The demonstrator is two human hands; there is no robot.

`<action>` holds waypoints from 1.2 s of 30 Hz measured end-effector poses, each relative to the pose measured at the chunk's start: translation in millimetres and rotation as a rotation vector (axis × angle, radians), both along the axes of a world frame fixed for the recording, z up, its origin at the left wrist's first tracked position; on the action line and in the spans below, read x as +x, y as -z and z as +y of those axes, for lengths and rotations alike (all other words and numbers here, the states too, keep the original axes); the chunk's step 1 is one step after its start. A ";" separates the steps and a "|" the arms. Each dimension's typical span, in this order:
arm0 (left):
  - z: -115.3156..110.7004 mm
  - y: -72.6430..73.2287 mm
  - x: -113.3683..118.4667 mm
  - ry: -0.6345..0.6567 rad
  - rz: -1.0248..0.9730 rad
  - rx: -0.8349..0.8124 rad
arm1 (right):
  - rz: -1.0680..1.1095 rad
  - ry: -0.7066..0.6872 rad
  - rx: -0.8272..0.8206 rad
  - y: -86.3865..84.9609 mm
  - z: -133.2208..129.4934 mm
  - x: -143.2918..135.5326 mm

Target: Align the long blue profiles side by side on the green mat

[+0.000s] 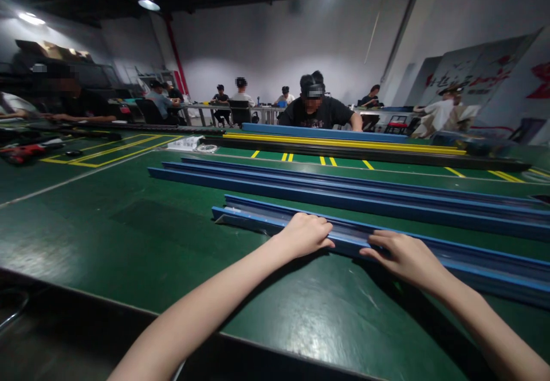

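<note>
A long blue U-shaped channel [350, 247] lies on the green table, nearest to me, its hollow side facing up. My left hand [306, 235] is closed over the channel's near wall, fingers reaching into the hollow and thumb low on the front. A short gap to the right, my right hand [406, 252] grips the same wall, with its thumb in front and its fingers inside. Something pale or shiny runs along the channel floor, but I cannot make out what it is. Behind lies a longer pair of blue channel walls [275, 189], apart from both hands.
Across the green table [107, 226], a person in black [318, 112] leans over a blue bar [322, 133]. Yellow strips [344, 143] and a dark rail lie before them. A clear plastic bag [184, 142] and red tools [26, 150] are farther left. Other people sit behind.
</note>
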State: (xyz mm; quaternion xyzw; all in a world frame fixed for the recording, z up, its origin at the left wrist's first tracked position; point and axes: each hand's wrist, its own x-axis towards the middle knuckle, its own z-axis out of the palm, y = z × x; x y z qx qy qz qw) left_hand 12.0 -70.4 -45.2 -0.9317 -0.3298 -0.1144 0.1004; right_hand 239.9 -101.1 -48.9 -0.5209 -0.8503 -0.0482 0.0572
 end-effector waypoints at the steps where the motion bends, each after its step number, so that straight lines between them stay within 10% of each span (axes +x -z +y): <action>1: -0.4 0.0 1.0 -0.003 0.000 0.001 | -0.028 -0.002 0.024 -1.0 -0.7 -1.1; 25: 26.9 -1.9 -102.9 -0.513 0.025 -0.023 | 0.060 0.015 0.173 3.5 49.0 -130.7; 36: 42.4 -4.5 -149.2 -0.729 -0.075 -0.105 | 0.111 0.152 0.175 2.5 42.0 -38.2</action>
